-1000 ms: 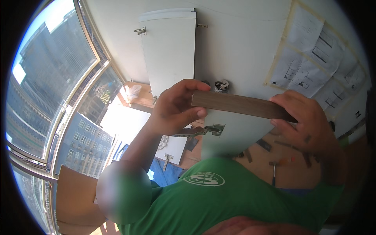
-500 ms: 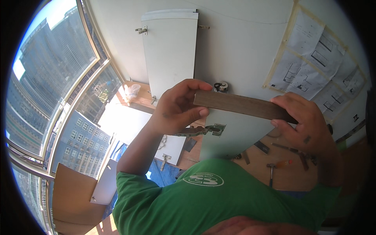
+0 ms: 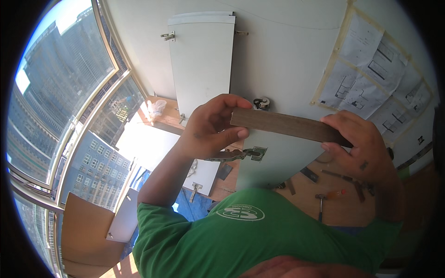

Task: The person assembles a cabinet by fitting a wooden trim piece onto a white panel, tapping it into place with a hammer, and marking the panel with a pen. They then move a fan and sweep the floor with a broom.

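Dark brown wooden strip (image 3: 289, 126), long and flat, is held level in front of the white cabinet door panel (image 3: 273, 157) by both hands. The left hand (image 3: 211, 127) pinches its left end between thumb and curled fingers; the right hand (image 3: 359, 148) clasps its right end. Against the pictures from a second ago, the strip and both grips look almost unmoved, so the piece seems steadied, not repositioned. A metal hinge (image 3: 241, 154) sits just below the left thumb, possibly touching it; the view is unclear there.
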A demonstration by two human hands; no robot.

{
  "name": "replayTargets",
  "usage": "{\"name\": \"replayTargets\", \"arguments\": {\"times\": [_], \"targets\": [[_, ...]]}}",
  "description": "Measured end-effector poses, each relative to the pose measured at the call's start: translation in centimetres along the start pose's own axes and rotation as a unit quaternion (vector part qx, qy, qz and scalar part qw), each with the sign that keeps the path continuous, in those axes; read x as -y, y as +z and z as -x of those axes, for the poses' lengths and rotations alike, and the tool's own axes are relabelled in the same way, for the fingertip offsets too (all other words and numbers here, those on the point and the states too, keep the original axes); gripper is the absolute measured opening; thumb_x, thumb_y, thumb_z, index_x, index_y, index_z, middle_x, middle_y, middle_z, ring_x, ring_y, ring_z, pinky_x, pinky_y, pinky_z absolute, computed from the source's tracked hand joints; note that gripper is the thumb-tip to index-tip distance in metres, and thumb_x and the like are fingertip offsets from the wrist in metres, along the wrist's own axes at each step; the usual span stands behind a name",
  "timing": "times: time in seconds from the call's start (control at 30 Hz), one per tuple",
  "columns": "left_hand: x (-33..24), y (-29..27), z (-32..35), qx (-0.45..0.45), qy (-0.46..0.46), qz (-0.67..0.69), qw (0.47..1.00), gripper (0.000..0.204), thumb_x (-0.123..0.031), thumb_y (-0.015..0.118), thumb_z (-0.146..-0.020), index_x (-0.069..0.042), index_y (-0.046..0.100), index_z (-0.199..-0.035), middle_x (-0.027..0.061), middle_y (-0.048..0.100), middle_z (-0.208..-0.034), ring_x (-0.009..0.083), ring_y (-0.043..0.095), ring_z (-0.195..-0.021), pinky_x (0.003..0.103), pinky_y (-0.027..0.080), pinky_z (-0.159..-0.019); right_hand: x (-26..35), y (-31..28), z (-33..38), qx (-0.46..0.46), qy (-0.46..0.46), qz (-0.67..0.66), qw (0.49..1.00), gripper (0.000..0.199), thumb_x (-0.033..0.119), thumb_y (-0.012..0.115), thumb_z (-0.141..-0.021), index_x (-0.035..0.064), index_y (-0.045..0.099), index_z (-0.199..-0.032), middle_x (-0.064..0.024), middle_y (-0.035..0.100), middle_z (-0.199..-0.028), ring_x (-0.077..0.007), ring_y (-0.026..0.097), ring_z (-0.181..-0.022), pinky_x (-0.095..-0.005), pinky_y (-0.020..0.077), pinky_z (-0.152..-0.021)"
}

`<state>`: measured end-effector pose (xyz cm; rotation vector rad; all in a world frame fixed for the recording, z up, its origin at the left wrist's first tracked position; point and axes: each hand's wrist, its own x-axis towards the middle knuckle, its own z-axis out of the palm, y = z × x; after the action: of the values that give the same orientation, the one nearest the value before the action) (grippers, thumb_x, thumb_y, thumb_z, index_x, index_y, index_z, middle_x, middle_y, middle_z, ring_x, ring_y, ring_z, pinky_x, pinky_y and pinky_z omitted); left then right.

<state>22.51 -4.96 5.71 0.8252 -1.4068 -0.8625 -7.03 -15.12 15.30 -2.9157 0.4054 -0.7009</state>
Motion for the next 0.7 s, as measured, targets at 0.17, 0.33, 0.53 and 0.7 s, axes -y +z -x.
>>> {"name": "replayTargets", "arguments": {"times": [0.17,0.33,0.53,0.7], "targets": [[-0.31,0.01,-0.15,0.004,-0.006,-0.011,1.000,0.047,-0.005,0.074,-0.086,0.004,0.050,-0.126,0.0113,0.065,-0.111,0.0144,0.062,-0.105,0.029,0.050,-0.091,0.00,-0.12,0.02,0.000,0.000,0.004,1.000,0.036,0.009,0.074,-0.077,0.0002,0.063,-0.110,-0.0145,0.065,-0.092,-0.0311,0.066,-0.080,-0.0380,0.0528,-0.070],[-0.11,-0.05,-0.24,0.009,0.000,-0.012,1.000,0.047,-0.004,0.074,-0.086,0.004,0.050,-0.126,0.0117,0.065,-0.111,0.0148,0.063,-0.105,0.029,0.050,-0.092,-0.06,-0.21,0.07,0.000,-0.003,0.009,1.000,0.036,0.008,0.074,-0.077,0.0001,0.063,-0.110,-0.0144,0.065,-0.092,-0.0313,0.066,-0.081,-0.0379,0.0529,-0.070],[0.26,-0.24,-0.17,0.012,0.011,-0.006,1.000,0.047,-0.004,0.073,-0.086,0.004,0.050,-0.126,0.0122,0.065,-0.112,0.0158,0.063,-0.106,0.030,0.051,-0.092,-0.03,-0.38,0.05,0.002,0.002,-0.004,1.000,0.036,0.008,0.074,-0.077,-0.0002,0.063,-0.110,-0.0147,0.066,-0.093,-0.0317,0.066,-0.081,-0.0378,0.0530,-0.071],[0.19,-0.16,-0.09,0.011,0.005,0.008,1.000,0.046,-0.003,0.072,-0.087,0.004,0.050,-0.127,0.0124,0.065,-0.113,0.0164,0.063,-0.107,0.030,0.051,-0.092,-0.10,-0.45,0.10,0.005,0.004,-0.001,1.000,0.036,0.009,0.074,-0.077,-0.0005,0.063,-0.110,-0.0153,0.066,-0.092,-0.0320,0.066,-0.081,-0.0380,0.0532,-0.071]]}}
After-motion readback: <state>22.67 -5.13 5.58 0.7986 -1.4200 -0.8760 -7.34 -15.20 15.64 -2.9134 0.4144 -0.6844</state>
